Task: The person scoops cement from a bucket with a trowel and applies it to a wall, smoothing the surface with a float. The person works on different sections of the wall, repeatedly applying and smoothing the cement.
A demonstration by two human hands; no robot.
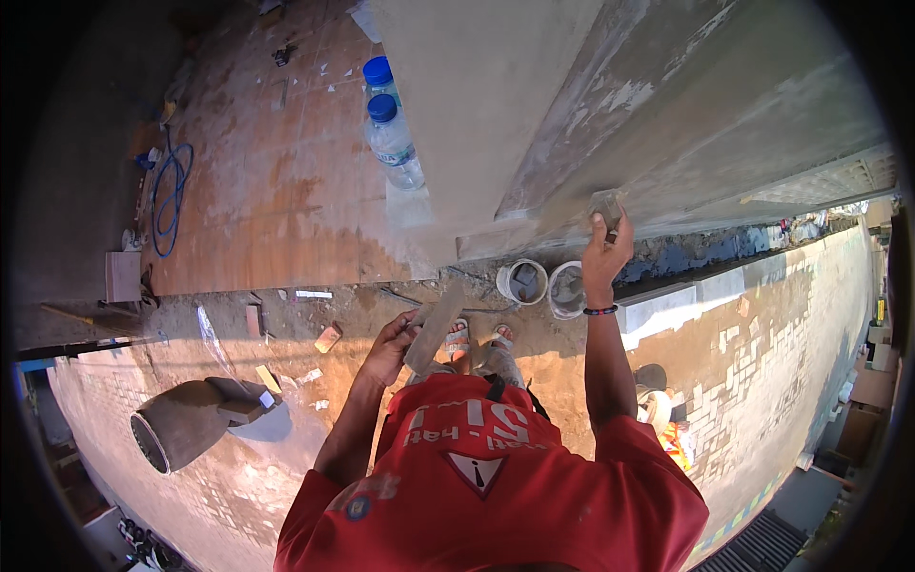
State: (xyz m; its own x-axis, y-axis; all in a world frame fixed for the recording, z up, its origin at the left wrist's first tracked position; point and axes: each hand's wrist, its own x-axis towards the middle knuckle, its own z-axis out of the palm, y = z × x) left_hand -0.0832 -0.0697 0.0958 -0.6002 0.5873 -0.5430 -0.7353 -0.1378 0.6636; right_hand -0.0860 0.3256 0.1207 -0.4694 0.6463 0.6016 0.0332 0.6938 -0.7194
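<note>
My left hand (387, 351) is closed round the back of a long, flat, mortar-grey plastering trowel (437, 324), held tilted in front of my body. Its handle is mostly hidden by my fingers and the blade. My right arm reaches forward, and my right hand (608, 252) grips a small grey block (606, 204) against the smooth grey plastered wall (705, 143). Whether the block is a sponge or something harder, I cannot tell. Below that hand stand two white buckets, the left bucket (521, 282) with grey lumps inside and the right bucket (567, 290) close beside it.
Two blue-capped water bottles (393, 143) stand by the grey pillar. A reddish tiled floor (248, 191) lies left, with a coiled blue hose (170, 195). A large dark cylinder (181, 424) rests at lower left. Another person (660, 410) is low down behind my right arm.
</note>
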